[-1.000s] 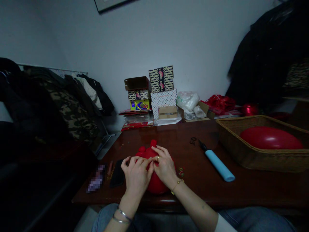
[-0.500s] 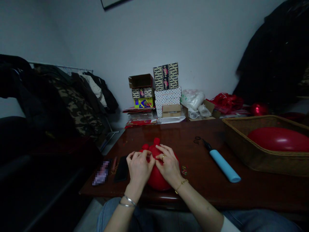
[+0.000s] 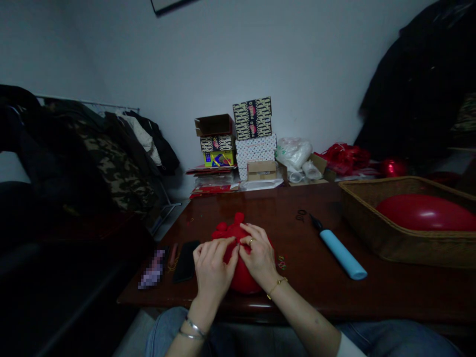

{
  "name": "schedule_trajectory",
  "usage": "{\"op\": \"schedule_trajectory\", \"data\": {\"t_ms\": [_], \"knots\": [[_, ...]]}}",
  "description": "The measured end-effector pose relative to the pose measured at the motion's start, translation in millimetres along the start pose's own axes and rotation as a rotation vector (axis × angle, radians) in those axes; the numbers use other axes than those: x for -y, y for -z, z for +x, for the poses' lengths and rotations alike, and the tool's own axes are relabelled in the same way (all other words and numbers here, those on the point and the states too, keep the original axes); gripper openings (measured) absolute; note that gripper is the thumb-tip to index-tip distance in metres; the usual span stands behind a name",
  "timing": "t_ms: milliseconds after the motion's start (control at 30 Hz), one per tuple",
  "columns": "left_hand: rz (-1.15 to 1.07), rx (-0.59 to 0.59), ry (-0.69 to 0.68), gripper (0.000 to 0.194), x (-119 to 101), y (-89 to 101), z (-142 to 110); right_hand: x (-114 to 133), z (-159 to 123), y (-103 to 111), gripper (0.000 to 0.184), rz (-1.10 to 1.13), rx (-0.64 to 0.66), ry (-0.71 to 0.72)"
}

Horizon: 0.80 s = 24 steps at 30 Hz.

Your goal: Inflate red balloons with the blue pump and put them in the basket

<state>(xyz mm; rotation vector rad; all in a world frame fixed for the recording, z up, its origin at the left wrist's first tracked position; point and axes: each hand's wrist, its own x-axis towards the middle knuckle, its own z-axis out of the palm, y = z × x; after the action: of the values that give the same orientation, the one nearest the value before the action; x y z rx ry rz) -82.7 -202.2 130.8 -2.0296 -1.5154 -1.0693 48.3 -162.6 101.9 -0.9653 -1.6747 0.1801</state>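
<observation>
A red balloon [image 3: 243, 281] with several small round bulges at its far side sits on the table in front of me. My left hand [image 3: 214, 263] is over its left side, thumb and index finger pinched at the top middle. From the right, my right hand [image 3: 258, 255] pinches at the same spot, fingertips almost meeting the left ones, its other fingers resting on the balloon. The bit between the fingertips is mostly hidden, but looks like part of the balloon. Small coloured rubber bands [image 3: 282, 263] lie just right of the balloon.
On the dark wooden table [image 3: 297, 292] lie a light-blue balloon pump [image 3: 342, 254], black scissors [image 3: 301, 215] and a dark phone [image 3: 186, 261]. A wicker basket [image 3: 401, 248] at right holds a large red balloon [image 3: 424, 212]. Stacked boxes [image 3: 255, 148] stand at the back.
The view shifts slightly right and back. My left fingers have lifted and come down again at the pinch spot; my right hand stays at the balloon.
</observation>
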Motion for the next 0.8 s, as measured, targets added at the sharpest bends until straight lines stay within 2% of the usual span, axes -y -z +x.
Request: {"op": "schedule_trajectory", "data": {"t_ms": [233,567,800], "knots": [[0.001,0.036,-0.031,0.019,-2,-1.9,-1,2,-1,0,0.017,-0.017,-0.003,-0.002],[0.06,0.188,-0.003,0.018,-3,0.4,9,5,-4,-3,0.02,-0.143,0.048,0.049],[0.034,0.127,0.054,0.012,-2,-4.4,10,7,-5,-3,0.018,-0.121,0.034,0.06]]}}
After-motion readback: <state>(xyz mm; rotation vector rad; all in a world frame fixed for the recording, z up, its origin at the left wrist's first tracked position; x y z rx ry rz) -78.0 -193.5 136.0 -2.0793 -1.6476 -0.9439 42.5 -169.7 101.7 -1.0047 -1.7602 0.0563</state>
